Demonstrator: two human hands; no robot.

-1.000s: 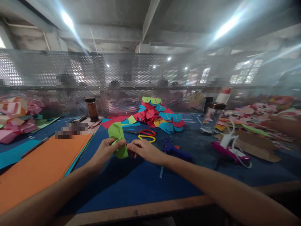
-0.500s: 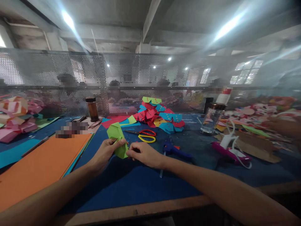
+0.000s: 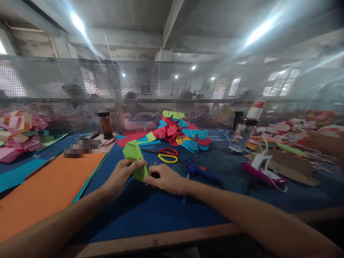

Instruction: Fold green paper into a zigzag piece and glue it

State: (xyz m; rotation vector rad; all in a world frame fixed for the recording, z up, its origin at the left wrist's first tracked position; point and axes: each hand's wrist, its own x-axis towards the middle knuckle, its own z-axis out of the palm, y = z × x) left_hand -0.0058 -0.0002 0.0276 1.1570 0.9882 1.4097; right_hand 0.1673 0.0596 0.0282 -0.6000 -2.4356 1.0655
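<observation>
A folded piece of lime-green paper [image 3: 131, 149] is held up over the blue table. My left hand [image 3: 125, 175] pinches it between thumb and fingers near its middle. At its lower right corner, my right hand [image 3: 163, 177] grips the edge with thumb and forefinger. Just behind my hands lie scissors [image 3: 168, 158] with red and yellow handles. To the right of my right hand rests a blue hot glue gun [image 3: 201, 171], a clear glue stick poking from it. Farther back is a heap of folded, dotted paper shapes [image 3: 172, 130] in red, blue, yellow and green.
Orange paper sheets [image 3: 53, 179] lie stacked at left, near pink paper pieces [image 3: 29, 143]. A brown bottle [image 3: 105, 125] and a clear jar [image 3: 242, 136] stand farther back. At right are a purple power strip [image 3: 263, 175] and a co-worker's blurred arm [image 3: 322, 143]. A perforated screen [image 3: 166, 82] rises behind.
The green paper has tilted slightly, and its lower part is turned a little more between my hands. My right hand has shifted down slightly along its edge. The tools have not moved.
</observation>
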